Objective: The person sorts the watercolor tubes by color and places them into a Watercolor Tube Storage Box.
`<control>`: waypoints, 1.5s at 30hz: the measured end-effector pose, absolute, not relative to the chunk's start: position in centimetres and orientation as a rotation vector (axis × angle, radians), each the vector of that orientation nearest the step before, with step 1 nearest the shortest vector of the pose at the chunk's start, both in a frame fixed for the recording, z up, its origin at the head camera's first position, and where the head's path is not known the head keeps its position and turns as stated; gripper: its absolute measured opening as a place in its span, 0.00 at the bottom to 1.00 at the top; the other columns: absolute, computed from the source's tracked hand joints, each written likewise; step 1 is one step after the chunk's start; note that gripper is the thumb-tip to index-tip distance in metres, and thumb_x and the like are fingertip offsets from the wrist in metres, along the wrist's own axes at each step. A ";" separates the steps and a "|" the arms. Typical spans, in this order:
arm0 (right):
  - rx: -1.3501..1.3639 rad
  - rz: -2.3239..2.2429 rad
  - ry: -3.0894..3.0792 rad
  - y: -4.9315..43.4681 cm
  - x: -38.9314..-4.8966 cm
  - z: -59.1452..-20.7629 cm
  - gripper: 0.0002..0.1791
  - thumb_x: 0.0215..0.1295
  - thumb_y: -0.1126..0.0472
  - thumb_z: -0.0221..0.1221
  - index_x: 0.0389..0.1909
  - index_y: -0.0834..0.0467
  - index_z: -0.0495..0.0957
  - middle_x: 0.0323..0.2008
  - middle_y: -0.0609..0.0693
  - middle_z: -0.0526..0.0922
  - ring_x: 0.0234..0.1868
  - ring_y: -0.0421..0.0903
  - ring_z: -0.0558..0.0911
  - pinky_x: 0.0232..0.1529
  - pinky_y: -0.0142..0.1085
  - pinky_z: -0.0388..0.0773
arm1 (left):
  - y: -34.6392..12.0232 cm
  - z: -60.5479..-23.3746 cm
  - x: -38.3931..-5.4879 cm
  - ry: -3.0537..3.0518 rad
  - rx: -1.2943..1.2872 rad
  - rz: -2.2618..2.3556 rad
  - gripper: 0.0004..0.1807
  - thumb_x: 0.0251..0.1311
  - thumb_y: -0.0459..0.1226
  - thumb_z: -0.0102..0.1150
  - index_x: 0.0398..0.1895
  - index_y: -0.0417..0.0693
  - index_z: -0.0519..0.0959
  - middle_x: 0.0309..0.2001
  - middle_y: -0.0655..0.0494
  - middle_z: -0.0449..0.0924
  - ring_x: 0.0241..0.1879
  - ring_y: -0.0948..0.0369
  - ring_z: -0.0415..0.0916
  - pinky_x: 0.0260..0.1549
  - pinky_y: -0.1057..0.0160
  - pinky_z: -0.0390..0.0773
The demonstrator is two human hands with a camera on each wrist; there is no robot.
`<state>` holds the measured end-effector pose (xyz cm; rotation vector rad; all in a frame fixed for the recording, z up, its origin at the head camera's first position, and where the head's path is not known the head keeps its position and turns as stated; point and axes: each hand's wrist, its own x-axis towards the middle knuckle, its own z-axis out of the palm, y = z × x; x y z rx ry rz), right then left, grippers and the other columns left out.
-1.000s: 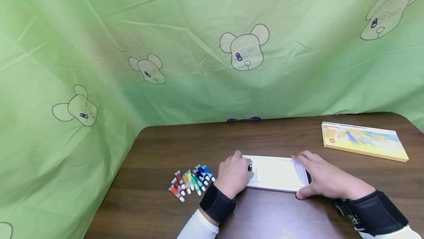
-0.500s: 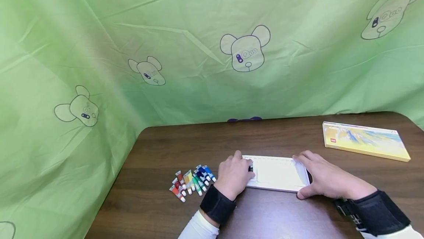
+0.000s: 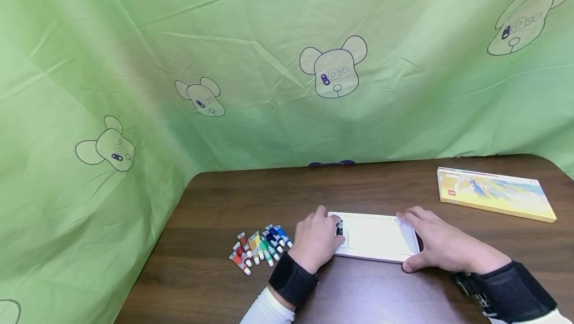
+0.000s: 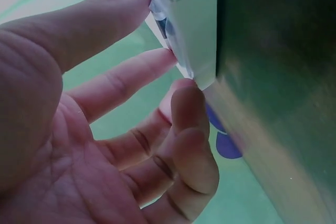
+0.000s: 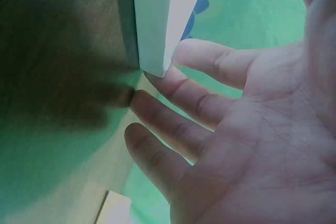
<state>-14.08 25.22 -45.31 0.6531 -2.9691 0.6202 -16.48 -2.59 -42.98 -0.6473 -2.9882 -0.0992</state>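
Observation:
A shallow white tray (image 3: 376,237) lies on the table in front of the person. At its left end the left hand (image 3: 316,238) pinches a small paint tube (image 3: 339,228), with a dark label, between thumb and forefinger; most of the tube is hidden by the hand. In the left wrist view the tube (image 4: 169,31) sits at the edge of the tray (image 4: 197,30), and the other fingers curl beside it. The right hand (image 3: 441,242) grips the tray's right end, thumb at the near corner and fingers at the far one. In the right wrist view its fingertips touch the tray's corner (image 5: 155,24).
Several coloured paint tubes (image 3: 260,246) lie in a loose group left of the left hand. A flat yellow box (image 3: 495,194) with a painted picture lies at the back right. The wooden table (image 3: 215,197) ends against a green cloth (image 3: 251,129) printed with bear heads.
Slightly more of the tube's dark label shows by the left thumb. Both hands and the tray otherwise stay in place; the view shifts slightly.

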 end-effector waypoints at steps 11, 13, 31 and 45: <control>0.645 0.616 -2.972 25.4 -14.0 -45.3 0.59 0.32 0.37 0.82 0.66 0.66 0.74 0.60 0.60 0.78 0.60 0.61 0.79 0.56 0.57 0.79 | -3.5 -42.1 -16.5 -2.906 -0.683 -0.204 0.18 0.64 0.49 0.72 0.53 0.52 0.89 0.49 0.49 0.86 0.41 0.55 0.87 0.32 0.56 0.85; 0.644 0.615 -2.972 25.4 -14.0 -45.3 0.60 0.32 0.37 0.82 0.66 0.66 0.74 0.60 0.60 0.78 0.60 0.61 0.79 0.56 0.57 0.79 | -3.7 -41.9 -16.5 -2.910 -0.676 -0.217 0.18 0.64 0.49 0.72 0.53 0.52 0.89 0.49 0.48 0.86 0.42 0.55 0.87 0.33 0.55 0.86; 0.584 0.610 -3.020 26.4 -14.0 -45.1 0.69 0.26 0.37 0.84 0.70 0.69 0.69 0.66 0.70 0.73 0.64 0.71 0.75 0.59 0.65 0.76 | -5.6 -41.1 -17.1 -2.909 -0.583 -0.381 0.19 0.65 0.48 0.72 0.56 0.51 0.88 0.51 0.47 0.86 0.43 0.53 0.87 0.33 0.53 0.85; 0.591 0.586 -3.023 27.3 -14.1 -45.5 0.62 0.27 0.39 0.84 0.67 0.67 0.75 0.64 0.67 0.75 0.63 0.67 0.76 0.58 0.60 0.77 | -9.8 -39.7 -18.5 -2.896 -0.531 -0.473 0.19 0.70 0.45 0.67 0.59 0.49 0.85 0.52 0.45 0.84 0.44 0.47 0.87 0.37 0.46 0.85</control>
